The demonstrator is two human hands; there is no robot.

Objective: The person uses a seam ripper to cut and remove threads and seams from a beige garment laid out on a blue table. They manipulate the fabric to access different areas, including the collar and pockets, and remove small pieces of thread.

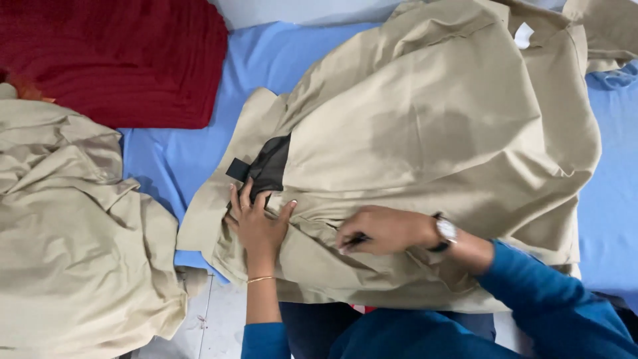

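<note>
The large beige cotton garment sprawls across the blue bedsheet, its long axis running from lower left up to upper right. The left hand lies flat, fingers spread wide, pinning the fabric beside a dark lining patch. The right hand is curled narrow, pinching a small dark tool against the cloth.

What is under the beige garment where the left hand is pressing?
A blue sheet shows around the beige garment. A dark lining patch shows just above the left hand. What lies directly beneath the fabric there is covered.
</note>
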